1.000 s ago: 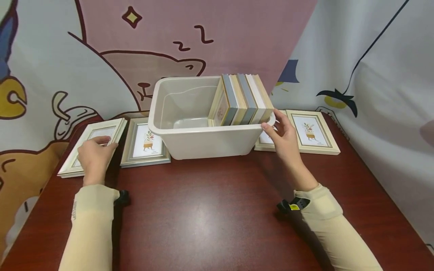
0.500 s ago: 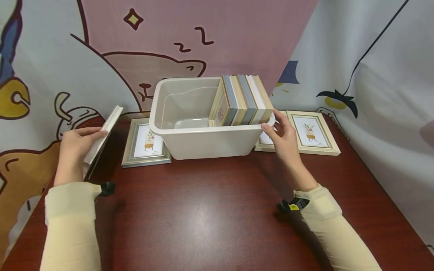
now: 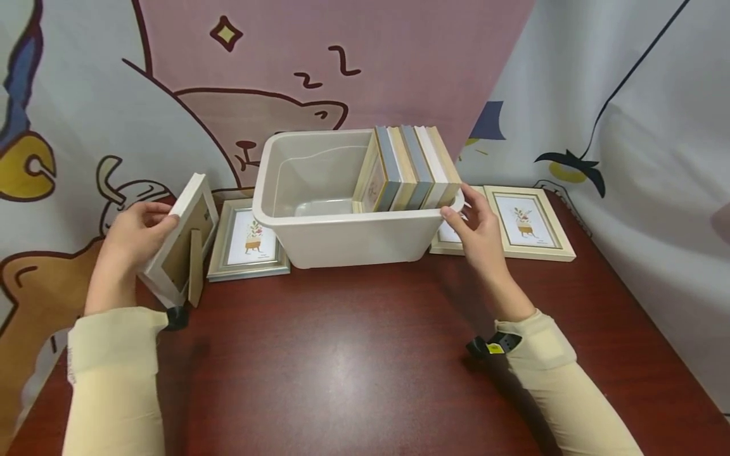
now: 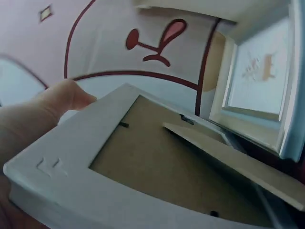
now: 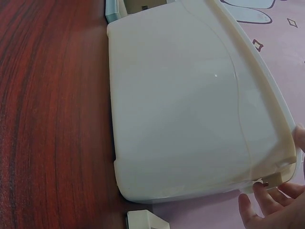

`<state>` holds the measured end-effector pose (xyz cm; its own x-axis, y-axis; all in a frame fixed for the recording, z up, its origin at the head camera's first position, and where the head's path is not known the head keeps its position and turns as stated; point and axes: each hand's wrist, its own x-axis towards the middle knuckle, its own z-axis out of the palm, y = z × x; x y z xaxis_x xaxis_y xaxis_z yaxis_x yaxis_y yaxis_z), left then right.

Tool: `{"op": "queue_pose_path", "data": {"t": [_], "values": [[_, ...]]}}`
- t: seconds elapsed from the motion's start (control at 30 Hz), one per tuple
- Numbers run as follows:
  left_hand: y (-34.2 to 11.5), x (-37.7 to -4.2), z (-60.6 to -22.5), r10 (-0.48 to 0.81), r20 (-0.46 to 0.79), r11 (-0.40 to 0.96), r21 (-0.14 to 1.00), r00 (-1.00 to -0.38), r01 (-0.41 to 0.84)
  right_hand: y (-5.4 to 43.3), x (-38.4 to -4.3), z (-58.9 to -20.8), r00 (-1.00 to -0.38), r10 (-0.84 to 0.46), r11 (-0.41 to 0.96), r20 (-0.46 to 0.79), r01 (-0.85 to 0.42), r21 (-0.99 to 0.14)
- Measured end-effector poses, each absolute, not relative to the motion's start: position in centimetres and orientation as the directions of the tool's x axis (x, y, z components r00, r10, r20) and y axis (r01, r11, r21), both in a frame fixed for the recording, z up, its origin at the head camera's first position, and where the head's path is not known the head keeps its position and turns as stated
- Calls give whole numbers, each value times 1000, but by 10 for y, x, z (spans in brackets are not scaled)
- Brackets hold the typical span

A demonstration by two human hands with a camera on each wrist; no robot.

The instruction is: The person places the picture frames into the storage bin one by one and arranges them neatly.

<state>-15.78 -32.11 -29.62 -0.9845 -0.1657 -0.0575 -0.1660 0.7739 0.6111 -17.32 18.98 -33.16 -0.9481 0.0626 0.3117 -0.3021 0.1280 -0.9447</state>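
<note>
My left hand [image 3: 125, 244] pinches a white picture frame [image 3: 178, 253] by its edge, at the left side of the table. The picture frame stands tilted on edge, its brown backing board [image 4: 138, 152] and the propped-out easel leg [image 3: 196, 266] facing right. My right hand [image 3: 481, 237] grips the right rim of a cream plastic bin [image 3: 353, 242], thumb at the front corner. Inside the bin, several picture frames [image 3: 415, 170] stand side by side against its right end, in cream, white and grey-blue. The right fingertips [image 5: 263, 193] show under the bin's rim in the right wrist view.
Left of the bin lies a silver-edged picture frame [image 3: 249, 244], face up with a plant print. To its right, a cream picture frame [image 3: 527, 221] lies flat, and another frame [image 3: 447, 233] is partly hidden by bin and hand. A patterned cloth [image 3: 399, 63] hangs behind the dark-red table [image 3: 342, 354].
My left hand has lifted the white picture frame from lying face up and turned it on edge, so its back shows. My right hand and the bin stay put.
</note>
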Motion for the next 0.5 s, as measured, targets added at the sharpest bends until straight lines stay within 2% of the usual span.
{"op": "queue_pose_path", "data": {"t": [0.1,0.23,0.5], "values": [[-310,-158,-294,-129,29,853,513,-991,-95,190,-173,-332,-949,61,131,309,-299,-945],[-300,-159,-291,-97,80,906,419,-992,-55,191,-174,-333,-948,65,126,312,-302,-945],[-295,-157,-289,-176,80,929,345,-981,-138,192,-174,-333,-949,59,120,310,-301,-946]]}}
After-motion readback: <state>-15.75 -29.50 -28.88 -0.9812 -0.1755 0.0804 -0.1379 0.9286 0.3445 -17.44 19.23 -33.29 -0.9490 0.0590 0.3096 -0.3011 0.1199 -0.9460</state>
